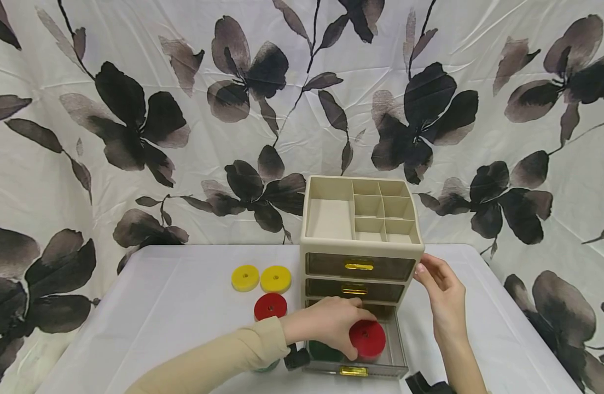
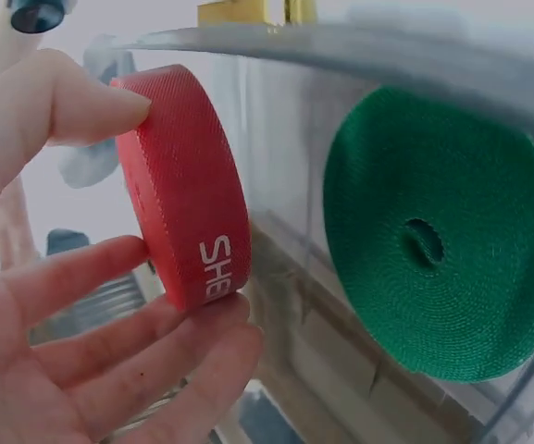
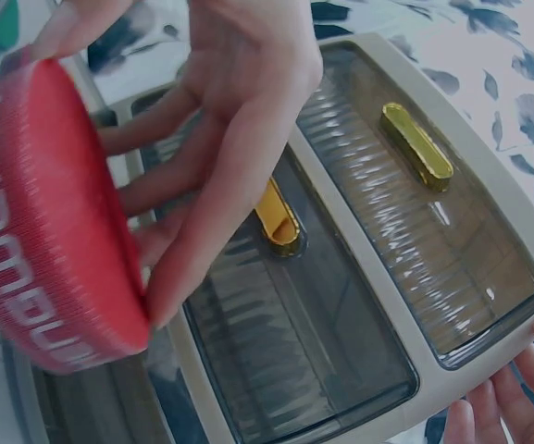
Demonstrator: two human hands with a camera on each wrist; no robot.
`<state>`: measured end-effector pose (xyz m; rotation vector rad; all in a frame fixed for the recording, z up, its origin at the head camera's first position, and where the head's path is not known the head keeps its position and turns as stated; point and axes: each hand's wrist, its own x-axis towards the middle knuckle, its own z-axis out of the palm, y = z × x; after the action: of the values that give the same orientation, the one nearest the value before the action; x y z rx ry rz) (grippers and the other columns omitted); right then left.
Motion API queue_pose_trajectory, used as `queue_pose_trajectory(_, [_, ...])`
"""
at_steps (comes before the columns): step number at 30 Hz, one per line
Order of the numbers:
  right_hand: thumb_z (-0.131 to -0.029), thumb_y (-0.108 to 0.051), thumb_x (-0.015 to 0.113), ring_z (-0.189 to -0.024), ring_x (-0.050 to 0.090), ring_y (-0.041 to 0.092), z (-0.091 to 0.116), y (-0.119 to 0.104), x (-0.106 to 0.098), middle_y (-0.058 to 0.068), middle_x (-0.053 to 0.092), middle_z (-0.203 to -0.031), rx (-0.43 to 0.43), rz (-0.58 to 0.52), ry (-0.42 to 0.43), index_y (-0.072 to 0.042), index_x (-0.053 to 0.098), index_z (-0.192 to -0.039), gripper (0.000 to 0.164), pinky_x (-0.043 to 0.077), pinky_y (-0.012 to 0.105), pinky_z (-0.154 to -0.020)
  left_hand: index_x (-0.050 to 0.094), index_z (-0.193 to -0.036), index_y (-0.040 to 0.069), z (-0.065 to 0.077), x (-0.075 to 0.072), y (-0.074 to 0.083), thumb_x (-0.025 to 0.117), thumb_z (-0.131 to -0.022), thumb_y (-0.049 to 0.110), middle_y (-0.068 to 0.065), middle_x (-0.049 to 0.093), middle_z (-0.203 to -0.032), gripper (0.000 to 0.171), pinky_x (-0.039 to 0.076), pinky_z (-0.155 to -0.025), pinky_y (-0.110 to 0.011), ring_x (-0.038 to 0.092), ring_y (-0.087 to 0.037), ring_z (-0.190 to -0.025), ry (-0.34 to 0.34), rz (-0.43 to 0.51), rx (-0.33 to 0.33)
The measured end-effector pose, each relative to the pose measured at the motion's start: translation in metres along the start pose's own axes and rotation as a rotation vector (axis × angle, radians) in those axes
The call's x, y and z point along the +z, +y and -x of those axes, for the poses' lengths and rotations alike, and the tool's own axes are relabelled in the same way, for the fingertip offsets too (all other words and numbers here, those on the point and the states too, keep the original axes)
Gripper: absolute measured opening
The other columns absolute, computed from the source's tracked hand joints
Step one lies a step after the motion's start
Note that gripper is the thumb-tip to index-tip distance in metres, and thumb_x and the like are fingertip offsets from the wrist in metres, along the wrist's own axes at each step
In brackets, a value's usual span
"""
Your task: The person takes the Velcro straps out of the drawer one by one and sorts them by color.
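My left hand (image 1: pixel 327 324) pinches a red roll of hook-and-loop tape (image 1: pixel 368 339) by its rim, thumb on one side and fingertips on the other. White letters run along its edge in both wrist views. It is over the pulled-out bottom drawer (image 1: pixel 396 350) of a cream drawer unit (image 1: pixel 362 247). Inside that clear drawer lies a green roll (image 2: pixel 452 240), mostly hidden behind my left hand in the head view. My right hand (image 1: pixel 446 295) rests its fingers against the unit's right side; in the right wrist view its fingertips (image 3: pixel 516 398) touch the frame.
Two yellow rolls (image 1: pixel 245 278) and another red roll (image 1: pixel 270 305) lie on the white table (image 1: pixel 184 290), left of the unit. A further green roll (image 1: pixel 267 368) peeks out under my left sleeve. Two upper drawers (image 1: pixel 359 266) with gold handles are closed. Flowered cloth (image 1: pixel 321 137) hangs behind.
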<state>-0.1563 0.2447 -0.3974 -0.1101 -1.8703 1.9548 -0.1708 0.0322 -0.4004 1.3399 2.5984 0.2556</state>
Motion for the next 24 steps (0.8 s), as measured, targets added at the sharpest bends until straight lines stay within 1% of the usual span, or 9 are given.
queue_pose_trajectory(4, [-0.093,-0.010,0.061,-0.100,0.062,0.003,0.000,0.000,0.000,-0.008,0.064,-0.107,0.003,0.000,0.002,0.000,0.059,-0.120,0.029,0.051,0.011,-0.083,0.061,-0.127,0.024,0.008,0.001,0.001,0.079,-0.070,0.036,0.008,0.062,-0.102,0.060,0.042,-0.062,-0.009,0.050,0.003,-0.077,0.049,0.025,-0.021])
queue_pose_trajectory(12, [-0.093,-0.010,0.061,-0.100,0.062,0.002,0.000,0.001,0.000,-0.008,0.064,-0.107,0.004,-0.003,0.003,-0.001,0.059,-0.120,0.029,0.051,0.011,-0.083,0.061,-0.126,0.027,0.028,0.009,0.004,0.078,-0.070,0.039,0.009,0.060,-0.099,0.060,0.043,-0.063,-0.011,0.050,0.004,-0.076,0.150,0.071,-0.086])
queue_pose_trajectory(17, [-0.093,-0.011,0.061,-0.100,0.063,0.002,0.000,0.001,0.000,-0.007,0.063,-0.107,0.008,-0.005,0.002,-0.001,0.058,-0.120,0.029,0.051,0.011,-0.083,0.061,-0.127,0.027,0.042,0.010,0.005,0.078,-0.069,0.037,0.009,0.061,-0.103,0.061,0.044,-0.064,-0.011,0.050,0.004,-0.083,0.182,0.164,-0.130])
queue_pose_trajectory(19, [-0.093,-0.011,0.061,-0.100,0.063,0.002,0.001,0.001,0.000,-0.007,0.063,-0.107,0.008,-0.003,0.001,-0.001,0.058,-0.120,0.029,0.051,0.011,-0.083,0.061,-0.127,0.027,0.047,0.011,0.004,0.077,-0.068,0.036,0.009,0.061,-0.104,0.061,0.045,-0.065,-0.011,0.050,0.004,-0.086,0.197,0.187,-0.146])
queue_pose_trajectory(24, [-0.093,-0.011,0.061,-0.099,0.063,0.002,0.001,0.001,0.000,-0.008,0.063,-0.107,0.007,0.004,0.002,-0.001,0.058,-0.121,0.029,0.051,0.011,-0.083,0.061,-0.127,0.027,0.060,0.013,0.003,0.075,-0.067,0.037,0.009,0.061,-0.104,0.062,0.046,-0.065,-0.011,0.051,0.004,-0.087,0.244,0.221,-0.208])
